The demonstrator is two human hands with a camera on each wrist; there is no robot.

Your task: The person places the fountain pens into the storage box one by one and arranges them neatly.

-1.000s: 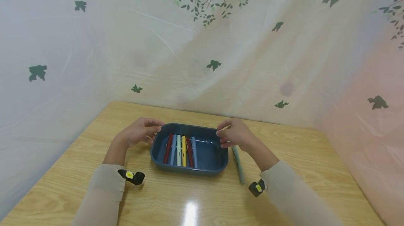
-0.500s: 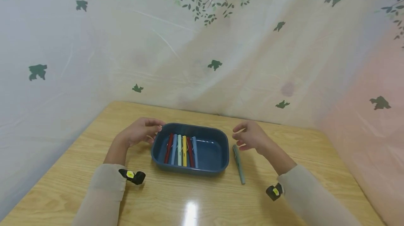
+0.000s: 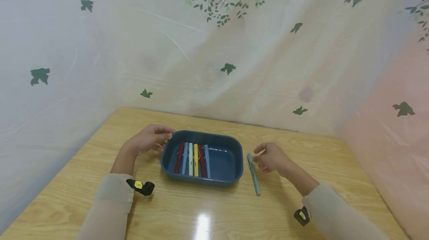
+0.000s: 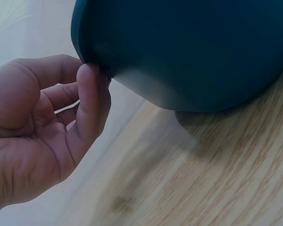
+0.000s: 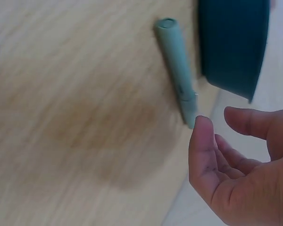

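Observation:
My left hand (image 3: 147, 141) holds the back left corner of a dark blue box (image 3: 225, 165), thumb and fingertips at its rim. In the left wrist view the box wall (image 4: 193, 56) hides part of the thumb. Inside the box lie several capped pens side by side: dark red, blue, pale green and a yellow pen (image 3: 196, 160). A grey-green pen (image 3: 254, 176) lies on the table just right of the box. At its far end is my right hand (image 3: 273, 158), loosely bent with thumb and fingers apart. The right wrist view shows a fingertip close to the pen's end (image 5: 191, 117).
The wooden table (image 3: 161, 214) runs back to a pale cloth backdrop (image 3: 187, 94) printed with green birds and leaves. Each cuff carries a small black camera, such as the left one (image 3: 145, 188). The right half of the box interior shows bare bottom.
My right hand has left the box's back right corner, swung right, then come down toward the far end of the grey-green pen. My left hand and the box stay in place.

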